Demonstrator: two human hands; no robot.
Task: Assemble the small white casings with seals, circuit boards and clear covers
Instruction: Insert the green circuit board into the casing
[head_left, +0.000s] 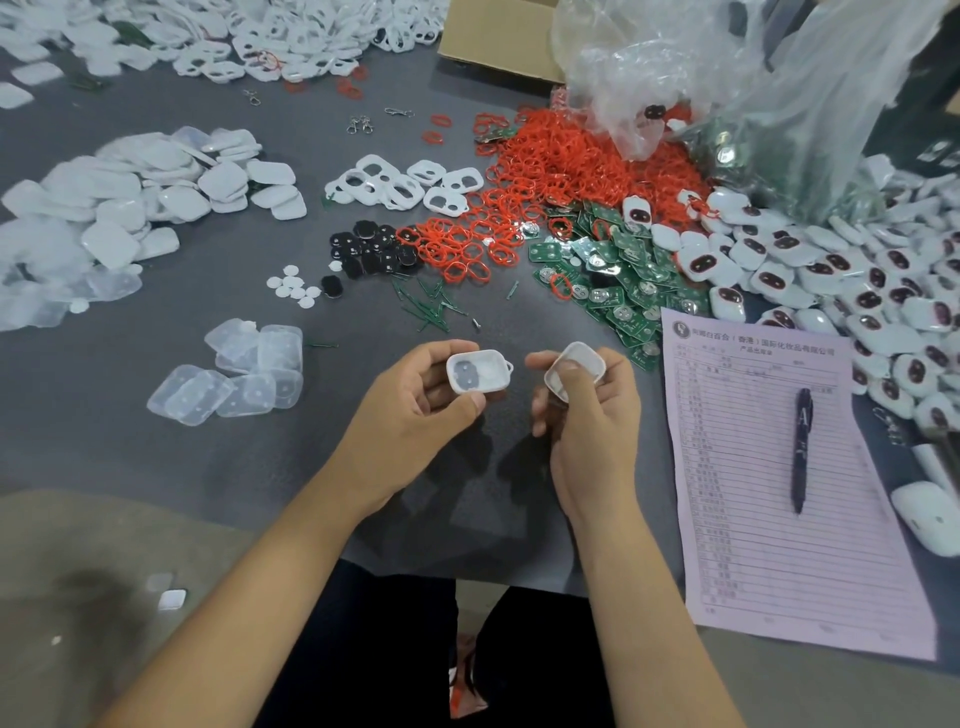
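My left hand (415, 400) holds a small white casing (477, 370) open side up, thumb on its near edge; two dark openings show inside it. My right hand (587, 410) pinches a second white casing half (574, 370), tilted, with the thumb across its hollow. The two parts are apart, about a hand's width above the grey table. Red seal rings (550, 171) lie heaped behind, green circuit boards (618, 275) to their right, and clear covers (239, 374) to the left of my hands.
White casing halves (104, 208) are piled at the left, finished casings (841, 280) at the right. A pink form (753, 519) with a pen (801, 447) lies at the right front. Black pads (374, 249), white discs (293, 288), a plastic bag (727, 78) and a cardboard box (498, 36) stand behind.
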